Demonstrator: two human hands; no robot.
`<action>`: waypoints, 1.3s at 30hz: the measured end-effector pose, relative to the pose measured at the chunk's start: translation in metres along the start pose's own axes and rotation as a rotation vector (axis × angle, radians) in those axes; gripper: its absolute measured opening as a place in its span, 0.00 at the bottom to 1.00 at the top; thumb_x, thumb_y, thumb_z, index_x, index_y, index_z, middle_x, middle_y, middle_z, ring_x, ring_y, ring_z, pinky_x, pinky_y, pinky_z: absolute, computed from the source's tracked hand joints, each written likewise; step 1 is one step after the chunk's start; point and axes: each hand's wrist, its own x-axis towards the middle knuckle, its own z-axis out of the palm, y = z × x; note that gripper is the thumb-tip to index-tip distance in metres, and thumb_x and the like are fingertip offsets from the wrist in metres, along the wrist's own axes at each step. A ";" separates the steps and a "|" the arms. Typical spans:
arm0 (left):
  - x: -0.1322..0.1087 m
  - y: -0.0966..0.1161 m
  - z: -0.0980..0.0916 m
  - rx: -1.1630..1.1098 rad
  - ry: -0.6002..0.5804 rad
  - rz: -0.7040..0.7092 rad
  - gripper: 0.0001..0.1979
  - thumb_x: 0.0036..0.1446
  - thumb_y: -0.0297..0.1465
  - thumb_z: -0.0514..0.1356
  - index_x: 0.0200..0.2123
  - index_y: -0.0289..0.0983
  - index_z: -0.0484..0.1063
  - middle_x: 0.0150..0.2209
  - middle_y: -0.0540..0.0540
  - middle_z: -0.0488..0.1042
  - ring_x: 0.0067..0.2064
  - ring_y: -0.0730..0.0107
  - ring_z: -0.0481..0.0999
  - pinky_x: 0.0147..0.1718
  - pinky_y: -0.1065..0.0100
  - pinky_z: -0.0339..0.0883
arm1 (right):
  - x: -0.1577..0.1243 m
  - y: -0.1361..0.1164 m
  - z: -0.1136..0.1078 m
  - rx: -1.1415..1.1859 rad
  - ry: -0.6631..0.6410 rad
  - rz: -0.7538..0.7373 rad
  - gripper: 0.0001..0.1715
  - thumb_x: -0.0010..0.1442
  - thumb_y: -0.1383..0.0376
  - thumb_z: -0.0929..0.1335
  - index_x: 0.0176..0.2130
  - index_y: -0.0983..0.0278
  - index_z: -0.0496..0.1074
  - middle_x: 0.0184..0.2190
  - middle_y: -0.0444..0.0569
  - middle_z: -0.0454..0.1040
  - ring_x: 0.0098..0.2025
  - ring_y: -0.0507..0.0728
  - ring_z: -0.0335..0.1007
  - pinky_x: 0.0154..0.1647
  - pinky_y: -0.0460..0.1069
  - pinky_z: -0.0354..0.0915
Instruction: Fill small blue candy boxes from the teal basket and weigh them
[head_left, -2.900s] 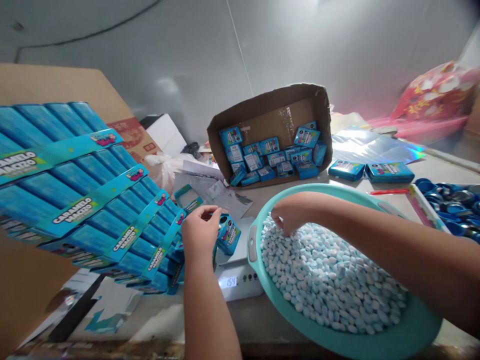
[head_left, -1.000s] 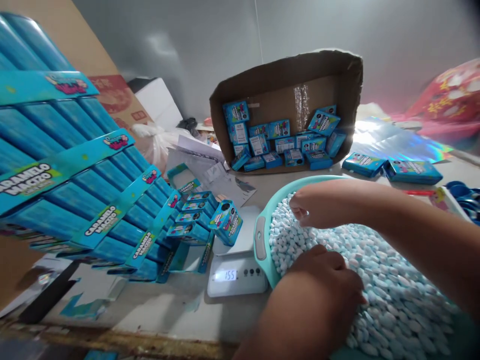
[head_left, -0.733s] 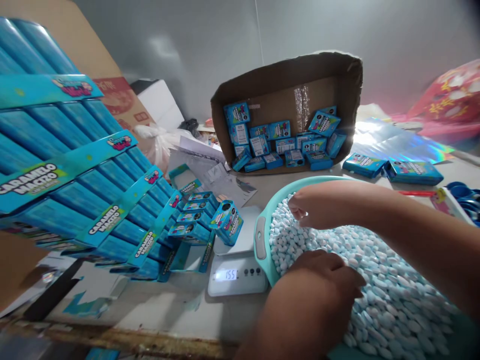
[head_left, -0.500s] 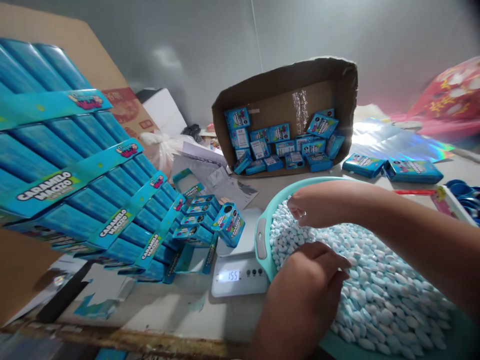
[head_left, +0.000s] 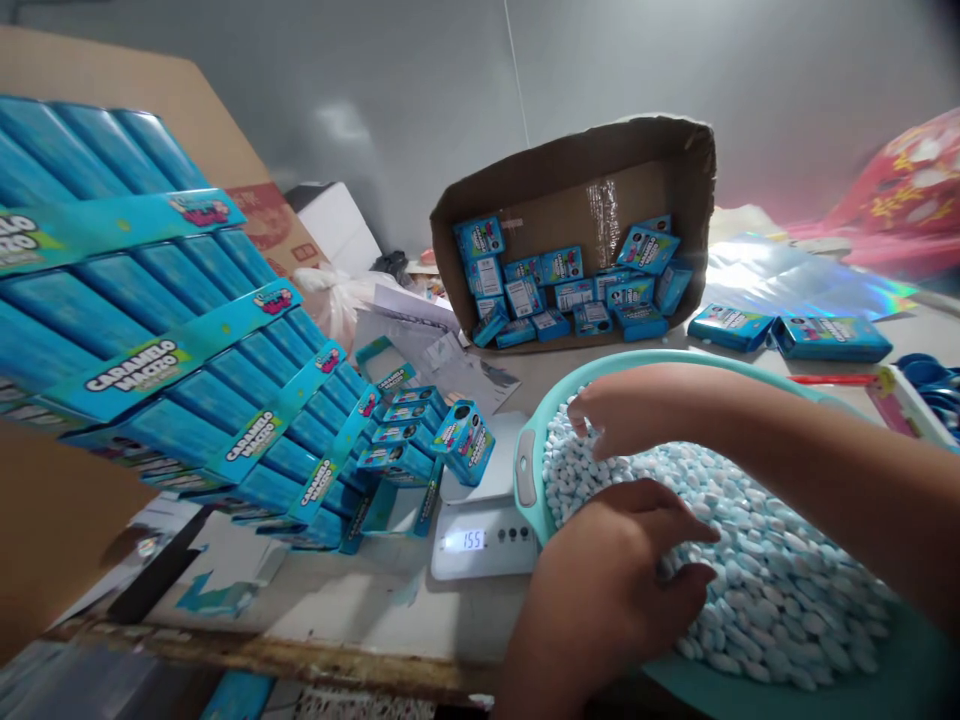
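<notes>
Hundreds of small, oval, pale-blue and white candies (head_left: pixel 757 570) fill a round turquoise plastic basin (head_left: pixel 911 655) at near right. Over them, the left hand (head_left: pixel 611 575) parts thumb and forefinger; farther off, the right hand (head_left: pixel 626 412) curls its fingers down. Whether either holds candies cannot be told.

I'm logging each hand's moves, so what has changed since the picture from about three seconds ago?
The left hand has moved right, away from the small box on the scale, to the candies in the teal basin. The display went from 154 to 155. The right hand is still at the candies, and the small box is still on the scale.
</notes>
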 end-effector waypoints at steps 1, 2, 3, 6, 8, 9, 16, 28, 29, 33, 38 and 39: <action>0.000 0.001 -0.001 0.002 -0.006 0.005 0.14 0.56 0.33 0.64 0.46 0.47 0.79 0.46 0.53 0.80 0.46 0.69 0.79 0.48 0.67 0.73 | 0.000 -0.001 0.000 -0.020 -0.019 -0.013 0.20 0.51 0.61 0.73 0.45 0.58 0.79 0.37 0.47 0.80 0.33 0.59 0.74 0.25 0.50 0.53; 0.000 0.001 -0.002 0.008 -0.010 0.008 0.15 0.56 0.33 0.63 0.48 0.48 0.78 0.46 0.53 0.80 0.46 0.69 0.79 0.49 0.67 0.73 | 0.000 -0.002 0.000 -0.039 -0.035 -0.025 0.21 0.51 0.60 0.73 0.46 0.58 0.78 0.39 0.48 0.80 0.35 0.60 0.74 0.26 0.50 0.54; 0.000 0.002 -0.002 0.017 -0.016 0.007 0.15 0.57 0.33 0.63 0.48 0.48 0.78 0.46 0.53 0.80 0.45 0.70 0.79 0.48 0.67 0.73 | 0.000 -0.003 0.000 -0.052 -0.044 -0.036 0.21 0.52 0.60 0.73 0.47 0.58 0.78 0.41 0.48 0.80 0.37 0.61 0.75 0.26 0.50 0.54; -0.001 0.002 -0.003 0.042 -0.031 -0.009 0.14 0.57 0.35 0.63 0.47 0.48 0.79 0.44 0.53 0.80 0.44 0.70 0.79 0.46 0.67 0.73 | -0.002 -0.006 -0.002 -0.064 -0.057 -0.059 0.19 0.53 0.60 0.73 0.46 0.59 0.78 0.42 0.50 0.80 0.38 0.61 0.75 0.27 0.50 0.55; -0.001 0.002 -0.002 0.046 -0.032 -0.008 0.13 0.57 0.35 0.63 0.46 0.48 0.79 0.44 0.53 0.81 0.43 0.70 0.80 0.45 0.67 0.73 | -0.003 -0.008 -0.003 -0.065 -0.068 -0.074 0.18 0.53 0.60 0.73 0.45 0.60 0.79 0.42 0.49 0.80 0.39 0.61 0.75 0.28 0.50 0.55; -0.001 0.002 -0.001 0.046 -0.031 -0.002 0.13 0.57 0.35 0.63 0.46 0.47 0.79 0.44 0.52 0.81 0.43 0.70 0.80 0.45 0.67 0.73 | -0.003 -0.008 -0.004 -0.067 -0.076 -0.080 0.18 0.53 0.60 0.73 0.45 0.60 0.79 0.42 0.49 0.81 0.39 0.61 0.75 0.28 0.50 0.56; -0.012 0.002 -0.018 -0.016 0.409 0.184 0.05 0.58 0.34 0.63 0.36 0.42 0.79 0.35 0.50 0.81 0.39 0.73 0.79 0.42 0.69 0.74 | -0.004 -0.014 -0.005 -0.086 -0.086 -0.095 0.19 0.54 0.62 0.73 0.46 0.62 0.80 0.40 0.53 0.81 0.36 0.59 0.74 0.29 0.50 0.55; 0.010 -0.065 -0.135 0.633 0.306 -0.695 0.25 0.53 0.34 0.64 0.55 0.33 0.72 0.58 0.33 0.74 0.59 0.49 0.73 0.58 0.56 0.65 | 0.002 -0.013 -0.001 -0.053 -0.078 -0.097 0.20 0.50 0.59 0.74 0.43 0.63 0.81 0.41 0.55 0.81 0.39 0.63 0.74 0.28 0.50 0.55; 0.001 -0.061 -0.142 0.625 0.280 -0.669 0.25 0.52 0.33 0.64 0.55 0.35 0.73 0.57 0.36 0.75 0.58 0.52 0.74 0.58 0.58 0.65 | 0.001 -0.013 -0.001 -0.054 -0.084 -0.102 0.20 0.50 0.59 0.75 0.44 0.64 0.81 0.41 0.55 0.81 0.39 0.63 0.74 0.28 0.51 0.55; -0.040 -0.047 -0.178 0.641 0.129 -0.592 0.22 0.49 0.32 0.62 0.51 0.42 0.76 0.51 0.46 0.80 0.53 0.55 0.77 0.54 0.59 0.69 | -0.003 -0.015 -0.004 -0.059 -0.081 -0.083 0.20 0.52 0.60 0.74 0.45 0.64 0.80 0.41 0.54 0.81 0.39 0.62 0.75 0.30 0.51 0.56; -0.064 -0.067 -0.209 0.738 -0.001 -0.523 0.22 0.48 0.30 0.59 0.48 0.44 0.78 0.51 0.49 0.81 0.55 0.56 0.77 0.59 0.59 0.66 | -0.007 -0.016 -0.010 -0.048 -0.123 -0.079 0.23 0.53 0.59 0.74 0.48 0.65 0.80 0.43 0.55 0.81 0.40 0.63 0.75 0.30 0.51 0.56; -0.066 -0.074 -0.211 0.743 -0.021 -0.512 0.22 0.48 0.29 0.59 0.47 0.44 0.79 0.51 0.49 0.81 0.55 0.57 0.77 0.59 0.59 0.65 | -0.007 -0.016 -0.010 -0.052 -0.122 -0.088 0.23 0.53 0.59 0.74 0.48 0.66 0.79 0.44 0.55 0.81 0.40 0.64 0.75 0.29 0.51 0.56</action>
